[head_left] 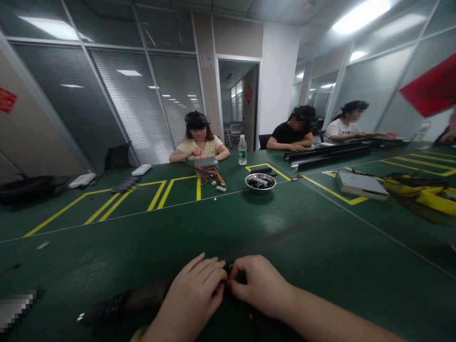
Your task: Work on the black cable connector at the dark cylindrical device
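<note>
A dark, long electric screwdriver (117,306) lies slantwise at the front of the table, its shiny metal tip pointing left. My left hand (197,292) is closed over its right part, fingers together and reaching right, hiding much of its body. Close beside those fingertips, my right hand (256,285) pinches thumb and forefinger together at a small dark piece (230,267). What exactly is in this pinch is mostly hidden. A thin dark cord (251,320) shows faintly below my right hand.
Beyond my hands stand a metal bowl (261,189) of dark parts, a water bottle (242,151) and a grey box (206,163) with coloured wires. Right are a silver box (361,185) and black rails (327,154). Three people sit across the green table (142,251).
</note>
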### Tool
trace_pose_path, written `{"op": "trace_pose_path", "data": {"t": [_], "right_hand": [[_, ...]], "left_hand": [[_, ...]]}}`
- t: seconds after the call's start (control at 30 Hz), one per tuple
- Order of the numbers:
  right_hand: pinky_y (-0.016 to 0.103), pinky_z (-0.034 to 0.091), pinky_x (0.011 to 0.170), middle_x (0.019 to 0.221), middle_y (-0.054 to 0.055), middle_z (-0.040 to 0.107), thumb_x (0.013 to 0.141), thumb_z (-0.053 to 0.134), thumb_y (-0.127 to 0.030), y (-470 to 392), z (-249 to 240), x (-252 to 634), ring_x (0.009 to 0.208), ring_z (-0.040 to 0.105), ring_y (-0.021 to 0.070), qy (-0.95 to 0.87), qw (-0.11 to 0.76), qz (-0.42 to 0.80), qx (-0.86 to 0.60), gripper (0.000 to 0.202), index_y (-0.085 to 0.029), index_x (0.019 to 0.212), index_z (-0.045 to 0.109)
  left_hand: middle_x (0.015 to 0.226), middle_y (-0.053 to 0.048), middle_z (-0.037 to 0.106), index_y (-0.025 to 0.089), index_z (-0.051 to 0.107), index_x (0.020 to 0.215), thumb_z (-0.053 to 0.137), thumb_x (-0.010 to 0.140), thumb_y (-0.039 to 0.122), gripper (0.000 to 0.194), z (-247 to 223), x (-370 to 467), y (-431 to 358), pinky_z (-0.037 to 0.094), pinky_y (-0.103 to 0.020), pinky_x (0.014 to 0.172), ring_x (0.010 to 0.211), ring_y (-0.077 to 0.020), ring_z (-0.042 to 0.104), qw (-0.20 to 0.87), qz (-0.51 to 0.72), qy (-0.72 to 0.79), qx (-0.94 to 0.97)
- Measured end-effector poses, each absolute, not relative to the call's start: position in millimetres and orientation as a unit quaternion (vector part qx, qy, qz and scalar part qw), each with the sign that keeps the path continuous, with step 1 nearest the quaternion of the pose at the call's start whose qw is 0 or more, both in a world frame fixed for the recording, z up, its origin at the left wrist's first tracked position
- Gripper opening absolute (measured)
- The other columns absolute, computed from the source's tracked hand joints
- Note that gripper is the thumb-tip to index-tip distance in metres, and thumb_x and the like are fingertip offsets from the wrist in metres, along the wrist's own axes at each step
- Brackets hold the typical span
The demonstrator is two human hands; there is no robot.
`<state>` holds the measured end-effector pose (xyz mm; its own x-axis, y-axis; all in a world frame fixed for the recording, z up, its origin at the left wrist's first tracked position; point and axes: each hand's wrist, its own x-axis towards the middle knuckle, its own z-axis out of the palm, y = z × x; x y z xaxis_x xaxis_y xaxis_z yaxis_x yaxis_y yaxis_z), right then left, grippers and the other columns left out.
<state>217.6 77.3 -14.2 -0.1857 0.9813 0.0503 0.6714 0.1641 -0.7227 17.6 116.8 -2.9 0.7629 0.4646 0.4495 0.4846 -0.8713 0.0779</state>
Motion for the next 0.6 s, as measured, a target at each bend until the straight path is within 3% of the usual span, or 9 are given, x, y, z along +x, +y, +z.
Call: {"op": "trace_pose_path", "data": {"t": [0.3, 0.6], "right_hand": [[0.022, 0.039, 0.059, 0.073, 0.000, 0.070, 0.077, 0.061, -0.024, 74.7, -5.7, 216.6, 0.064, 0.061, 0.0134, -0.749, 0.225, 0.243, -0.574, 0.008, -0.020, 0.074, 0.067], [0.021, 0.038, 0.062, 0.077, -0.003, 0.070, 0.081, 0.064, -0.029, 76.6, -8.6, 218.3, 0.069, 0.061, 0.0126, -0.735, 0.252, 0.261, -0.574, 0.009, -0.022, 0.083, 0.069]], "left_hand": [[0.111, -0.003, 0.073, 0.022, 0.067, 0.091, 0.059, 0.079, 0.011, 0.018, 0.3, 17.4, 116.8, 0.052, -0.050, 0.100, 0.102, -0.0244, 0.070, 0.018, -0.233, -0.250, -0.940], [0.111, 0.000, 0.073, 0.025, 0.067, 0.097, 0.058, 0.082, 0.013, 0.021, -5.6, 17.1, 117.4, 0.052, -0.051, 0.099, 0.102, -0.0232, 0.069, 0.007, -0.248, -0.256, -0.934]]}}
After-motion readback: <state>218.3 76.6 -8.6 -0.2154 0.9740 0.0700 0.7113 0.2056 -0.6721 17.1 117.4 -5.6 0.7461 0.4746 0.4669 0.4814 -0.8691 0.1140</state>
